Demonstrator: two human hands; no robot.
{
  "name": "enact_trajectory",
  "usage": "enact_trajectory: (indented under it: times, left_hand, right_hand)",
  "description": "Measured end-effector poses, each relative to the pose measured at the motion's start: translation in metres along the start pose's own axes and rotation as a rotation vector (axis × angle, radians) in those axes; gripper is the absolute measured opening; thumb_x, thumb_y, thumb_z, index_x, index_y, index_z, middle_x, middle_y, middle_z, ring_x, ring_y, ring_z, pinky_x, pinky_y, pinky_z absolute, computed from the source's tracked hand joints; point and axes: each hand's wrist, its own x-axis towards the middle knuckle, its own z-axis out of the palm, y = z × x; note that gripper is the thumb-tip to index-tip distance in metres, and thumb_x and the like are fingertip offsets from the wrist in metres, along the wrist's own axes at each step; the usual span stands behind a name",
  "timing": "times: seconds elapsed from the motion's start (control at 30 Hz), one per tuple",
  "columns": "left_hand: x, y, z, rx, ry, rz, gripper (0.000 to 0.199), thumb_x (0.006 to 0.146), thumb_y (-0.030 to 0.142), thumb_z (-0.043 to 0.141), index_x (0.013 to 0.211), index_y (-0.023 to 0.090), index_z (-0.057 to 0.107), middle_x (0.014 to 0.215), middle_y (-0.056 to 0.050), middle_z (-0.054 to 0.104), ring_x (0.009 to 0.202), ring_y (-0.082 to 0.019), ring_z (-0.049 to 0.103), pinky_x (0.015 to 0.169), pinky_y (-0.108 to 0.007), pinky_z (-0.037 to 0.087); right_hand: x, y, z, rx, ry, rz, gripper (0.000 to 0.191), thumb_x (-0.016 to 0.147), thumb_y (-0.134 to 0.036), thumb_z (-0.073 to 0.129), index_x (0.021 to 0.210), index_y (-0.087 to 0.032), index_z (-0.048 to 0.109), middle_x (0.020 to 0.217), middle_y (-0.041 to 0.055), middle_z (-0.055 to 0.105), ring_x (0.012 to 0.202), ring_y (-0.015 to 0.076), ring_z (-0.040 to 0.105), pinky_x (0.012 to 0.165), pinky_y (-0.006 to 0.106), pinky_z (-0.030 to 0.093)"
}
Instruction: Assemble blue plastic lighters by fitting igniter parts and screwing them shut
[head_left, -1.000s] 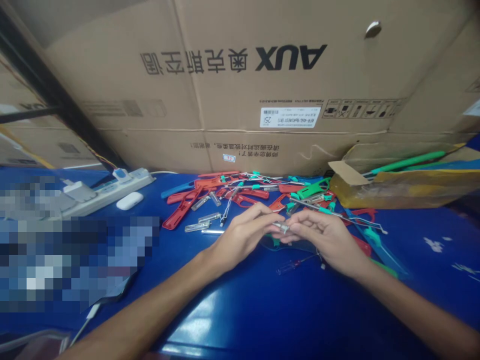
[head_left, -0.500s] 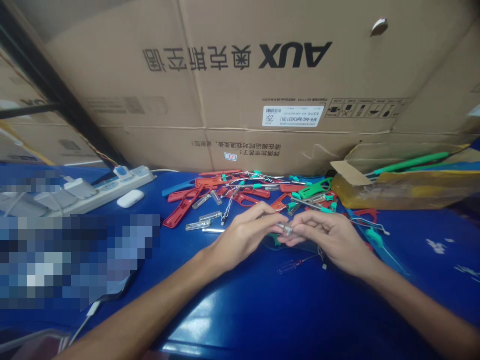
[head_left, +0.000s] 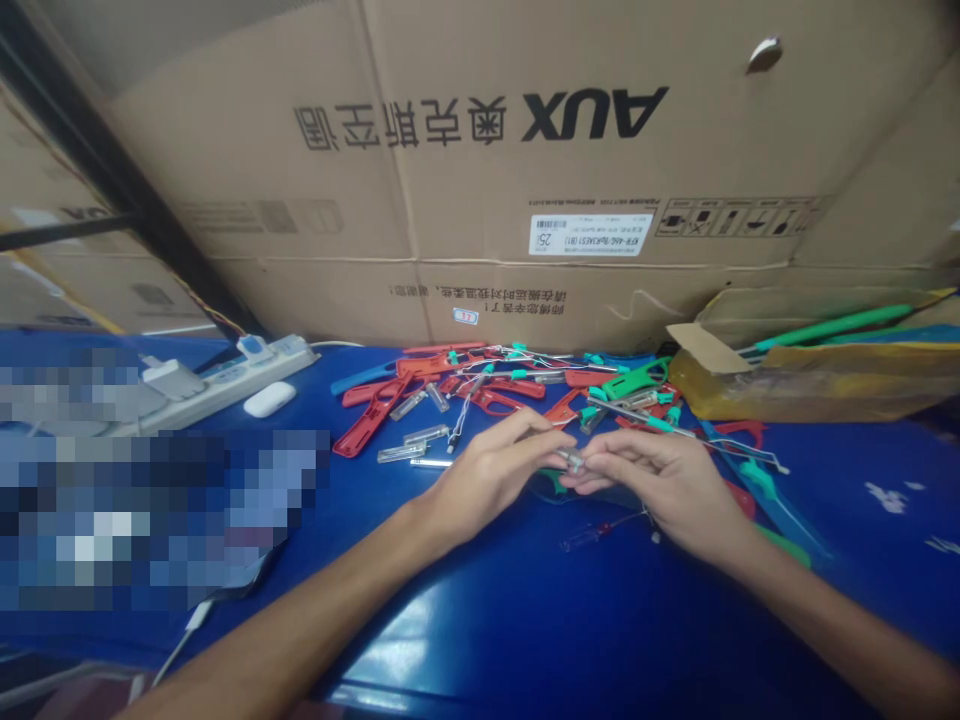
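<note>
My left hand and my right hand meet above the blue table, both closed in a pinch on one small clear lighter fuel tank. Fingers cover most of it; a bit of metal seems to show at its end. Behind my hands lie loose lighter parts: red handle shells, a green handle shell, several clear fuel tanks and metal tubes with white wires and green pieces. A screwdriver with a clear reddish handle rests just below my fingers.
A large cardboard box walls off the back. At right sits an open, tape-covered carton holding green and blue parts. To the left are a power strip with plugs, a white earbud case and a blurred-out device with a cable.
The view has shifted slightly, so everything sits a little further right. Both hands keep their pinch on the clear fuel tank. A green piece now shows beside my right wrist.
</note>
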Motion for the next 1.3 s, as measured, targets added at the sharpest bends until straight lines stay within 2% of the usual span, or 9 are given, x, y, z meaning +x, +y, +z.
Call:
enact_trajectory:
  times: [0.27, 0.5, 0.6, 0.77, 0.87, 1.0, 1.13, 1.23, 1.3]
  left_hand:
    - [0.006, -0.004, -0.004, 0.059, 0.007, 0.032, 0.029, 0.098, 0.010, 0.056, 0.127, 0.014, 0.061, 0.105, -0.010, 0.061, 0.096, -0.016, 0.064, 0.078, -0.029, 0.060]
    - [0.000, -0.007, -0.007, 0.056, -0.042, -0.020, 0.032, 0.101, 0.016, 0.054, 0.133, 0.020, 0.058, 0.110, -0.009, 0.061, 0.101, -0.017, 0.063, 0.083, -0.033, 0.058]
    - [0.001, -0.006, -0.009, 0.065, -0.038, -0.028, 0.032, 0.101, 0.017, 0.054, 0.133, 0.020, 0.058, 0.110, -0.009, 0.061, 0.101, -0.018, 0.063, 0.084, -0.035, 0.058]
    - [0.001, -0.006, -0.009, 0.083, -0.039, -0.020, 0.031, 0.102, 0.019, 0.053, 0.132, 0.019, 0.059, 0.109, -0.010, 0.062, 0.099, -0.017, 0.063, 0.083, -0.034, 0.057]
    - [0.000, -0.006, -0.009, 0.095, -0.048, -0.031, 0.031, 0.102, 0.021, 0.053, 0.133, 0.019, 0.058, 0.110, -0.010, 0.064, 0.099, -0.017, 0.063, 0.083, -0.033, 0.056]
    - [0.002, -0.001, -0.007, 0.200, -0.036, -0.051, 0.028, 0.104, 0.024, 0.051, 0.130, 0.020, 0.058, 0.109, -0.008, 0.071, 0.095, -0.018, 0.065, 0.085, -0.035, 0.052]
    - [0.002, 0.008, -0.003, 0.185, -0.028, -0.219, 0.022, 0.107, 0.029, 0.044, 0.121, 0.021, 0.058, 0.110, -0.006, 0.073, 0.097, -0.020, 0.066, 0.089, -0.038, 0.051]
    - [0.001, 0.013, 0.000, 0.097, -0.037, -0.320, 0.023, 0.107, 0.032, 0.040, 0.123, 0.021, 0.053, 0.115, -0.009, 0.072, 0.105, -0.023, 0.064, 0.092, -0.042, 0.051]
    - [0.002, 0.015, 0.001, 0.057, -0.032, -0.306, 0.024, 0.107, 0.031, 0.041, 0.127, 0.022, 0.051, 0.125, -0.010, 0.067, 0.115, -0.024, 0.060, 0.099, -0.046, 0.049]
  right_hand:
    - [0.006, 0.002, -0.005, 0.026, -0.017, -0.012, 0.024, 0.085, -0.042, 0.075, 0.085, -0.018, 0.070, 0.081, 0.0062, 0.078, 0.076, 0.0214, 0.077, 0.075, 0.035, 0.065]
    - [0.008, 0.005, -0.009, 0.031, -0.072, -0.058, 0.022, 0.088, -0.037, 0.072, 0.094, -0.017, 0.067, 0.083, 0.0065, 0.077, 0.075, 0.0194, 0.076, 0.073, 0.035, 0.064]
    - [0.007, 0.005, -0.010, 0.003, -0.074, -0.067, 0.022, 0.090, -0.037, 0.070, 0.098, -0.017, 0.067, 0.083, 0.0059, 0.077, 0.074, 0.0191, 0.075, 0.073, 0.035, 0.064]
    - [0.005, 0.008, -0.009, -0.086, -0.113, -0.075, 0.021, 0.093, -0.039, 0.067, 0.094, -0.017, 0.069, 0.084, 0.0060, 0.076, 0.076, 0.0181, 0.075, 0.074, 0.033, 0.062]
    - [0.006, 0.013, -0.008, -0.090, -0.125, -0.068, 0.023, 0.093, -0.040, 0.066, 0.100, -0.019, 0.068, 0.084, 0.0048, 0.075, 0.076, 0.0176, 0.074, 0.072, 0.033, 0.062]
    - [0.006, 0.015, -0.008, -0.211, -0.065, -0.145, 0.030, 0.091, -0.040, 0.068, 0.117, -0.024, 0.065, 0.106, 0.0067, 0.073, 0.089, 0.0193, 0.072, 0.078, 0.035, 0.062]
    - [0.005, 0.013, -0.005, -0.424, 0.040, -0.293, 0.030, 0.091, -0.039, 0.069, 0.119, -0.028, 0.067, 0.126, 0.0080, 0.063, 0.108, 0.0228, 0.064, 0.082, 0.035, 0.060]
    - [0.005, 0.016, -0.003, -0.410, 0.089, -0.280, 0.037, 0.090, -0.041, 0.070, 0.124, -0.028, 0.063, 0.128, 0.0090, 0.062, 0.106, 0.0230, 0.064, 0.081, 0.037, 0.061]
    - [0.005, 0.020, -0.002, -0.348, 0.107, -0.234, 0.048, 0.088, -0.043, 0.071, 0.132, -0.028, 0.058, 0.134, 0.0098, 0.060, 0.106, 0.0231, 0.066, 0.086, 0.039, 0.061]
